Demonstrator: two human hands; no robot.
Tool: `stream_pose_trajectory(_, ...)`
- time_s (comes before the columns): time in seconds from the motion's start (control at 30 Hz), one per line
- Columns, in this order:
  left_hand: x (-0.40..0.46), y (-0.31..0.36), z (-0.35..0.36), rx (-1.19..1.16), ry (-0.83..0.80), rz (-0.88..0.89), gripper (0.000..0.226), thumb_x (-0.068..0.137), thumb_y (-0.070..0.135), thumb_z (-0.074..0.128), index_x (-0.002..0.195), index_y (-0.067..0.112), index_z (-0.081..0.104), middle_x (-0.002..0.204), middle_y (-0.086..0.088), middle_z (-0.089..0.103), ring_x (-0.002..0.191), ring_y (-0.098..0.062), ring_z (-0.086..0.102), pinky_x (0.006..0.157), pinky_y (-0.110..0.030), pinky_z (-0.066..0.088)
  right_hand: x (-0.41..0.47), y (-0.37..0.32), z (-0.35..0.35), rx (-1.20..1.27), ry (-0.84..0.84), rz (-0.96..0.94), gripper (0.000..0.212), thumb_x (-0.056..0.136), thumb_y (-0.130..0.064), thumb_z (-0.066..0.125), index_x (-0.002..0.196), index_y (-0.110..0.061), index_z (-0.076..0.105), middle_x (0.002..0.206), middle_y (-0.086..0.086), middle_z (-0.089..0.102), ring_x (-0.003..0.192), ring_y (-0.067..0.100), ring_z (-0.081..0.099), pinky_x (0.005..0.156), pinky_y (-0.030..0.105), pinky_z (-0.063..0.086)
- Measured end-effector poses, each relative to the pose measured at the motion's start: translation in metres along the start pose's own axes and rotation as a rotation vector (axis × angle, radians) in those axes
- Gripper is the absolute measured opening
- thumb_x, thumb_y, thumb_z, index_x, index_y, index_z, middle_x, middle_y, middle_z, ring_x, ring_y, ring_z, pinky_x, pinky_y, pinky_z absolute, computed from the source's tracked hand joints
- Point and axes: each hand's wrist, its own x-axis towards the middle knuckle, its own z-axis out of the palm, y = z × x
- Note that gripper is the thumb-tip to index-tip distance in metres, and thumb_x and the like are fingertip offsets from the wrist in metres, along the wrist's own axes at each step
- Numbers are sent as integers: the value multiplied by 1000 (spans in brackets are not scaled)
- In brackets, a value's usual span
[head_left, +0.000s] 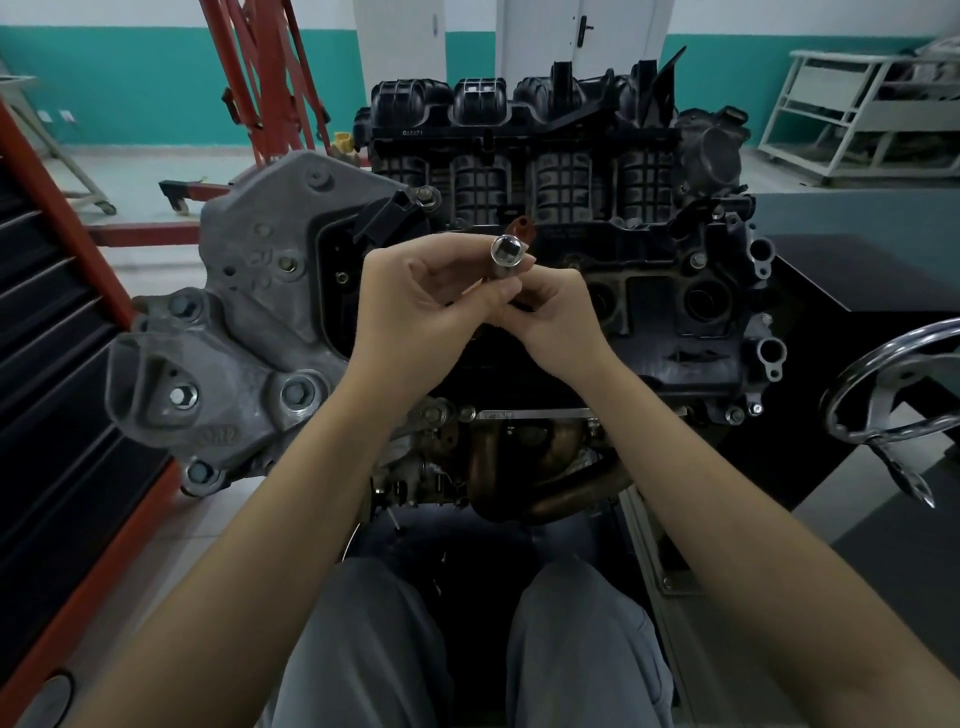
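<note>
Socket: one chrome socket (506, 250), held in mid-air at picture centre, above the engine's top cover.
Axis: its long axis runs about 6 to 12 o'clock. The round open mouth is at the 12 o'clock end and tipped towards the camera, and the lower end is buried in the fingers.
Left hand (415, 306): comes in from 7 o'clock with fingers curled, thumb and forefinger pinching the socket's lower body.
Right hand (558, 314): comes in from 5 o'clock with fingers curled in tight, fingertips pinching the socket's bottom end and touching the left thumb.
Red-brown clip (520, 226): one, just behind the socket at 12 o'clock.
Engine (675, 312): one, under and beyond both hands.
Intake manifold (519, 135): black plastic, at 12 o'clock, with four ribbed runners.
Grey cast bracket (234, 322): one, at 9 o'clock.
Exhaust manifold (524, 467): rusty pipes at 6 o'clock.
Handwheel (852, 395): one, chrome, at 3 to 4 o'clock.
Red hoist (260, 78): one, at 11 o'clock.
</note>
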Motion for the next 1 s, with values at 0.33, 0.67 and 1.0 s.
stream_pose_trajectory(0.33, 1, 0, 0, 49, 24, -1, 29, 76, -9, 73, 99, 8, 70, 91, -6, 72, 89, -15, 71, 84, -30, 57, -1, -3, 1, -28, -53, -34, 31, 84, 5, 66, 109, -14, 62, 96, -13, 67, 94, 0, 65, 83, 19, 50)
stream_pose_trajectory(0.67, 1, -2, 2, 98, 60, 19, 26, 74, -3, 77, 96, 10, 71, 90, -4, 73, 88, -15, 72, 84, -37, 58, -2, -4, 1, -8, -27, -24, 19, 84, 5, 67, 102, -2, 67, 93, 8, 70, 91, 17, 68, 83, 31, 54)
stream_pose_trajectory(1.0, 2, -3, 4, 109, 90, 33, 24, 71, 1, 81, 90, 11, 71, 87, -1, 72, 84, -13, 71, 81, -31, 58, -2, -2, 2, -21, 30, 4, 12, 81, 5, 70, 93, 5, 69, 89, 19, 71, 87, 31, 69, 81, 43, 56)
